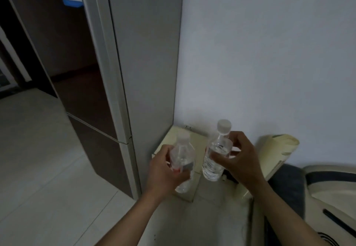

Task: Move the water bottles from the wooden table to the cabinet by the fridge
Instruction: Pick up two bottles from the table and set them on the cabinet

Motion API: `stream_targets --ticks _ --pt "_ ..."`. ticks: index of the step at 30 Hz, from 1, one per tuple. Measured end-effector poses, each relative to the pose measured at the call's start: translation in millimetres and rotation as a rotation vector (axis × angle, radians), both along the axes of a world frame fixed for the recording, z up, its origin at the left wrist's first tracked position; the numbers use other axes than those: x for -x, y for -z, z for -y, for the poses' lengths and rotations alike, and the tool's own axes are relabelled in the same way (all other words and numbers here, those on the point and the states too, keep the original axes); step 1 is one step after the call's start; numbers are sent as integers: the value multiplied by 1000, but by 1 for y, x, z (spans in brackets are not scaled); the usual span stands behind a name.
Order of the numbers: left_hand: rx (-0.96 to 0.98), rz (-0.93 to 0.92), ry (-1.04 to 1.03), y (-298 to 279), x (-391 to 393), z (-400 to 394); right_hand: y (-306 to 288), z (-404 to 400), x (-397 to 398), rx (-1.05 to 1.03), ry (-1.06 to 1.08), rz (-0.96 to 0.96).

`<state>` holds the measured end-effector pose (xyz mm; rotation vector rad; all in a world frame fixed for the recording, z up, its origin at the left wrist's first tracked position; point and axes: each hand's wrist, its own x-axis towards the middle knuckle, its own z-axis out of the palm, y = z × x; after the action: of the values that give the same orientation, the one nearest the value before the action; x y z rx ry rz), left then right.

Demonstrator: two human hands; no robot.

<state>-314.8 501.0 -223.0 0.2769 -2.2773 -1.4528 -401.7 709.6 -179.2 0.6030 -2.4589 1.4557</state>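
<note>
the left hand (163,166) grips one clear water bottle (183,161), the right hand (236,161) another bottle (214,159), both above the low cabinet (173,140) beside the fridge (123,57). thin plastic looks squashy, likely slick; mid-body holds suit them.

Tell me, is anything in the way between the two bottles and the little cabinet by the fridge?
Nothing visible. The left hand and right hand hold the bottles just above the cabinet top, whose visible part looks bare.

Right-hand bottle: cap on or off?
On. The right-hand bottle has its white cap seated on the neck, above where the right hand grips it.
</note>
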Motion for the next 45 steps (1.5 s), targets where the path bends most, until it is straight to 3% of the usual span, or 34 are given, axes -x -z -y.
stream_targets --ticks 9,18,27,45 --pt "15 15 43 8 129 70 10 46 100 -17 126 47" --pt "-101 103 58 27 256 85 45 59 226 -11 129 119" --pt "-85 143 44 43 367 110 68 79 337 -57 139 196" --pt "-33 272 181 142 527 145 152 125 449 -111 313 363"
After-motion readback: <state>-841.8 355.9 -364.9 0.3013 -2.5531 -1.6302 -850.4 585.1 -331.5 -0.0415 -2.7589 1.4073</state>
